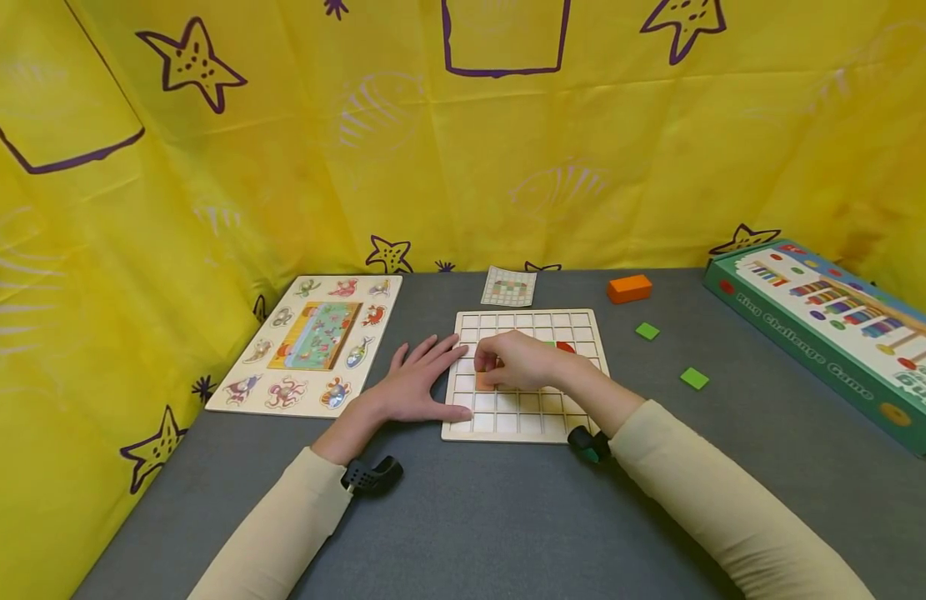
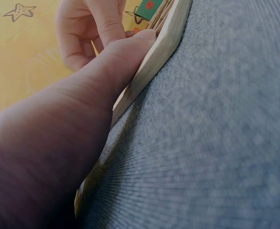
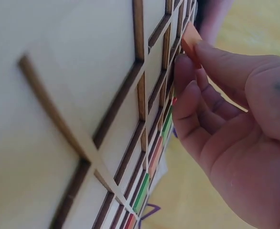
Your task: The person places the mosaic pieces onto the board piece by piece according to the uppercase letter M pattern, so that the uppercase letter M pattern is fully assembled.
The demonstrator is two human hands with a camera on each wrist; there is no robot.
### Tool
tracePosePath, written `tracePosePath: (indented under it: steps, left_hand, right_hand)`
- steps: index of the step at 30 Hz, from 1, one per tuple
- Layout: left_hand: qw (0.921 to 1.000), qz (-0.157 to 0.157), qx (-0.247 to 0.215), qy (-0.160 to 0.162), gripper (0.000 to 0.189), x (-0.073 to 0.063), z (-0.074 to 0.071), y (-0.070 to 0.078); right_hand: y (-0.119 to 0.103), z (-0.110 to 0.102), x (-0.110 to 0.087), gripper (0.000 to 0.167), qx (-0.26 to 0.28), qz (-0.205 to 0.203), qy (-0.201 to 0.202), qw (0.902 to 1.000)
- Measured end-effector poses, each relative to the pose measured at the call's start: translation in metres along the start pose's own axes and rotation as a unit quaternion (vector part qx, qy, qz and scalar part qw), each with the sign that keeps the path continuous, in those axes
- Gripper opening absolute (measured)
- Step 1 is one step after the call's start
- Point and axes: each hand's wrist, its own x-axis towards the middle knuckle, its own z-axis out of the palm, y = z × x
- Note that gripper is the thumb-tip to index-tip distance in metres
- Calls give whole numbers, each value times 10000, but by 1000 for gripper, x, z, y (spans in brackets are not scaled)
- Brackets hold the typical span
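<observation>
A wooden grid board (image 1: 528, 425) lies on the grey table. My right hand (image 1: 526, 360) pinches an orange square tile (image 3: 191, 43) between thumb and fingertips, over the board's left part. The right wrist view shows this tile tilted at the grid. My left hand (image 1: 417, 383) rests at the board's left edge with fingers spread, its thumb along the lower left corner. Beyond the right hand, a green tile (image 1: 550, 343) and a red tile (image 1: 564, 347) sit in the grid. More coloured tiles show along the grid's far rows in the right wrist view; the hand partly hides them in the head view.
Behind the board lies a printed pattern card (image 1: 510, 287). Rightward are an orange block (image 1: 629, 289) and two loose tiles, a green tile (image 1: 647, 331) and a nearer green tile (image 1: 694, 378). A green game box (image 1: 823, 333) stands far right. A sea-animal puzzle board (image 1: 233, 404) lies left.
</observation>
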Motion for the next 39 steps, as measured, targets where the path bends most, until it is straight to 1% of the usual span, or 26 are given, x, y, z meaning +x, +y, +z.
tracePosePath:
  steps: [3,6,10,12,17,22,27,35,39]
  left_hand:
    - [10000,16,11,-7,100,0,0,0]
    - [10000,50,7,-2,99,0,0,0]
    - [10000,87,-34,30,98,-1,0,0]
    - [10000,68,-45,14,98,-1,0,-1]
    - [10000,24,10,-6,99,0,0,-2]
    - [10000,82,-17,18,98,0,-1,-1]
    - [10000,87,-43,-17,98,0,-1,-1]
    - [10000,-28,60,-26,100,0,0,-3]
    - [10000,-21,38,-15,100,0,0,-2]
  right_hand:
    - [-1,-1,-1,3,-77,14,5,10000]
    - [-2,-4,-5,4,-140,114,16,9998]
    - [-2,-10,-12,9,-62,261,109,9996]
    - [-1,-15,-17,11,39,260,181,9995]
    - [6,-25,-34,14,247,247,359,9987]
    - [15,-36,-55,13,390,344,597,9969]
    - [25,-47,-76,19,460,396,846,9946]
    - [35,-60,-98,23,398,757,929,9920]
    - [42,-64,-108,24,281,941,996,9902]
